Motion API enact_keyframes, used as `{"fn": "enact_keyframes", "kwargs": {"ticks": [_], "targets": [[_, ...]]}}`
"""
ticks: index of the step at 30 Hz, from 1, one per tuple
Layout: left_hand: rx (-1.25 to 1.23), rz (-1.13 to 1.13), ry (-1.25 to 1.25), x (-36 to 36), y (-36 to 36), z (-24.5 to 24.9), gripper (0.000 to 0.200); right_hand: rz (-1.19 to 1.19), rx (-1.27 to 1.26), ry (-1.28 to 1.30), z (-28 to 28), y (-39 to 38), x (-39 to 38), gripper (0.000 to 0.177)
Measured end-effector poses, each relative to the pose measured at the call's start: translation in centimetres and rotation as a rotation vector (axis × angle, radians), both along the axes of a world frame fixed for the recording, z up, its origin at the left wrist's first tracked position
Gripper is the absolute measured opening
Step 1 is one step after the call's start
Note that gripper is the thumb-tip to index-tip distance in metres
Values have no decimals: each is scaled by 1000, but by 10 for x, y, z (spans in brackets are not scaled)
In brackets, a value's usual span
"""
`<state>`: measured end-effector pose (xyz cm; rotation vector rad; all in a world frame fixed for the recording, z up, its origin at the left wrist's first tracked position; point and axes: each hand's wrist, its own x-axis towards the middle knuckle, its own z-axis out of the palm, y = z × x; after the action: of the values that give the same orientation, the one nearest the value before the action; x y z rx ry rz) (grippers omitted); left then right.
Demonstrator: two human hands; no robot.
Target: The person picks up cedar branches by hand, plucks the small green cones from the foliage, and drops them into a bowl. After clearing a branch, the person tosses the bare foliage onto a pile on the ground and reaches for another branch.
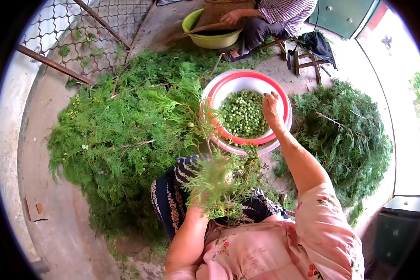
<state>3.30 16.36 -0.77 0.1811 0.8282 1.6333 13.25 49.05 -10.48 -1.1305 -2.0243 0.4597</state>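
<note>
My left hand (199, 198), partly hidden by foliage, is closed on a leafy conifer branch (214, 179) over my lap. The sprig's upper part reaches toward a white basin with a red inner rim (279, 88). Inside the basin lies a heap of small round green cones (242, 114). Over the basin's right side hangs my right hand (272, 109), its fingers curled and close together. What they hold, if anything, I cannot make out.
A large pile of cut green branches (121, 126) spreads to the left, and a darker pile (345, 130) lies at right. Ahead, another person (284, 18) sits by a yellow-green tub (214, 42). A wooden stool (310, 63) and wire mesh panel (98, 35) stand nearby.
</note>
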Motion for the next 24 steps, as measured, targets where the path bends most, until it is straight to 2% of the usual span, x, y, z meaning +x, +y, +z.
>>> {"fn": "enact_keyframes", "kwargs": {"ticks": [1, 2, 4, 6, 8, 9, 10, 12, 13, 14, 17, 18, 21, 24], "targets": [[6, -8, 9, 1, -1, 4, 60, 11, 93, 109, -1, -1, -4, 33], [9, -14, 19, 3, 0, 7, 61, 84, -69, 138, -1, -2, -4, 30], [14, -32, 52, 6, 0, 15, 63, 231, -391, 188, 54, -37, -10, 26], [32, -76, 71, 7, -2, 17, 63, 438, -870, 485, 92, -69, -19, 28], [100, -107, 17, 6, -3, 14, 56, 481, -1012, 513, 127, -96, -28, 27], [33, -99, 14, 8, 1, 33, 47, 469, -923, 485, 93, -94, -36, 31], [13, -99, -16, 8, 1, 33, 46, 457, -832, 456, 60, -92, -44, 36], [-27, -95, -75, 6, -1, 26, 46, 853, -1475, 998, 99, -111, -39, 35], [18, -79, -203, 4, -2, 12, 45, 902, -1359, 815, 107, -113, -44, 38], [60, -117, -214, 1, -4, 0, 45, 943, -1238, 633, 113, -115, -49, 41], [170, -165, -310, -3, -9, -20, 47, 987, -1759, 1086, 121, -134, -54, 44], [203, -173, -353, -3, -11, -24, 47, 988, -1754, 1095, 121, -136, -56, 45], [198, -195, -268, -5, -13, -25, 48, 989, -1738, 1125, 119, -139, -61, 49], [139, -197, -248, -5, -10, -14, 49, 855, -1837, 1206, 122, -145, -63, 47]]}}
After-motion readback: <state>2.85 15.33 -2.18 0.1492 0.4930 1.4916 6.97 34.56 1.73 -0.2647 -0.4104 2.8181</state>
